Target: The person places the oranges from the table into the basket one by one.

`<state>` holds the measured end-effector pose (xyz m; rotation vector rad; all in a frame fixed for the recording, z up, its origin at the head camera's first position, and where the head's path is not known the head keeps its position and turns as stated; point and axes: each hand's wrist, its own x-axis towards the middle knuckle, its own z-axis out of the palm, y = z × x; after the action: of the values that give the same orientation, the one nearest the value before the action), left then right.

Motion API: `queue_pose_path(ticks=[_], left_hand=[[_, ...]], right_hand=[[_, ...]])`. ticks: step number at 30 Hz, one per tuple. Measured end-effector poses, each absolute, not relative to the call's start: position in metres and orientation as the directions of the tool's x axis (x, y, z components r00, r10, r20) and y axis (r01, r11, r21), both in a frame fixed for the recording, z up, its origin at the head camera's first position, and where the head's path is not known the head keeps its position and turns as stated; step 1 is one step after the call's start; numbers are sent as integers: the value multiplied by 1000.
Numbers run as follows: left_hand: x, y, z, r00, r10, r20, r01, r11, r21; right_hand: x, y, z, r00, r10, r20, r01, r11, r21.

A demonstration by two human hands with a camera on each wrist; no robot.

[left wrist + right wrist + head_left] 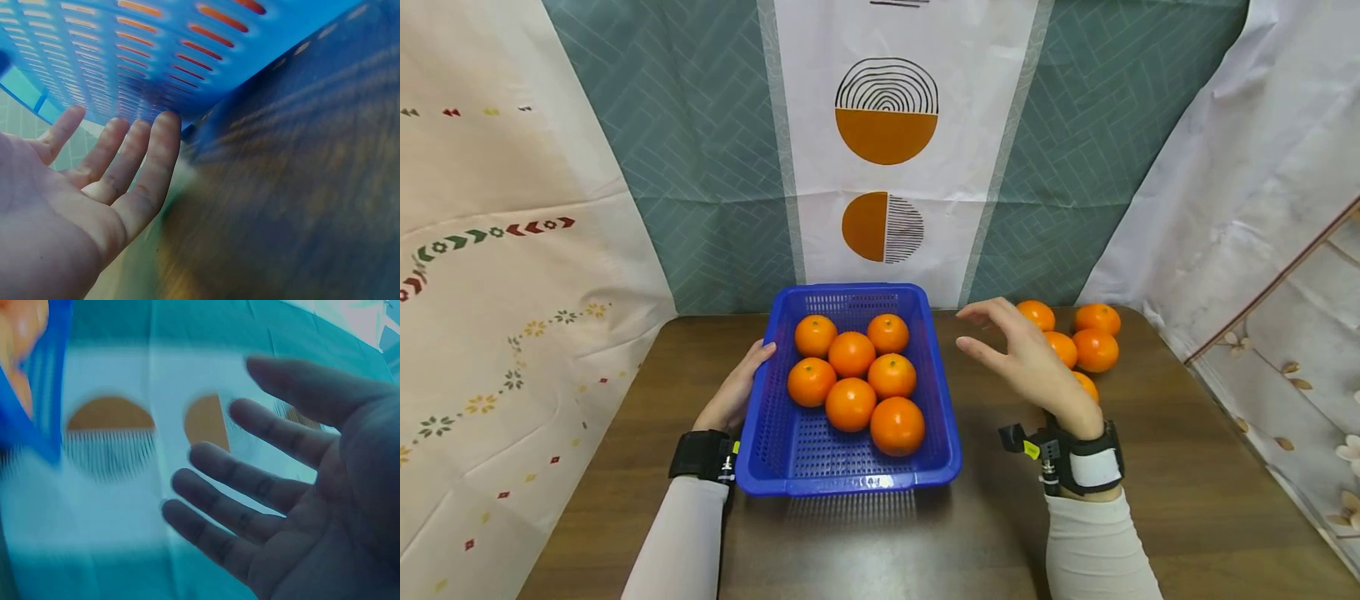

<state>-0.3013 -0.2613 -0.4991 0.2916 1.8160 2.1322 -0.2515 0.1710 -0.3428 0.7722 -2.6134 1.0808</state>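
Note:
A blue plastic basket [850,482] with slotted walls stands on the table, and several oranges [851,405] lie inside it. My left hand [735,392] is at the basket's left side, its fingertips at the rim. In the left wrist view its fingers [150,169] are fairly straight and reach to the slotted outer wall [137,62]. Right of the basket my right hand [1026,358] hangs in the air, holding nothing. Thumb and fingers [231,475] are spread apart in the right wrist view. Behind that hand lies a loose group of oranges [1096,350], partly hidden by it.
The brown wooden table [985,533] ends at a patterned cloth [887,225] hanging behind it. A pale floral cloth [512,333] hangs at the left, and another printed cloth [1285,358] stands along the right edge.

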Motion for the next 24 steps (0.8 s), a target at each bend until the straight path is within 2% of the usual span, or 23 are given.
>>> queue_pose_path(ticks=[5,8,13,20,24], left_hand=[[-302,-261,-498,-930,362,-70,-130,-143,981],[-302,-260,-498,-925,374,-71,-135,-148,980],[-303,-259,-499,-925,376,-56,-118,-144,982],[-303,-260,-500,-927,370,-62,-118,-131,984],[-303,-259,-500,-925,376,-55,-114,-135,984]], right_hand=[[-239,203,-334,-894,-271,356,-436,706,-558],[-233,220,-331,-939,-232,255,-339,750,-567],[-226,247,-332,-988,-152,16,-136,830,-541],[-225,270,-336,-968,-52,-245,57,906,-419],[-224,278,-339,-947,-19,-321,114,914,-390]])
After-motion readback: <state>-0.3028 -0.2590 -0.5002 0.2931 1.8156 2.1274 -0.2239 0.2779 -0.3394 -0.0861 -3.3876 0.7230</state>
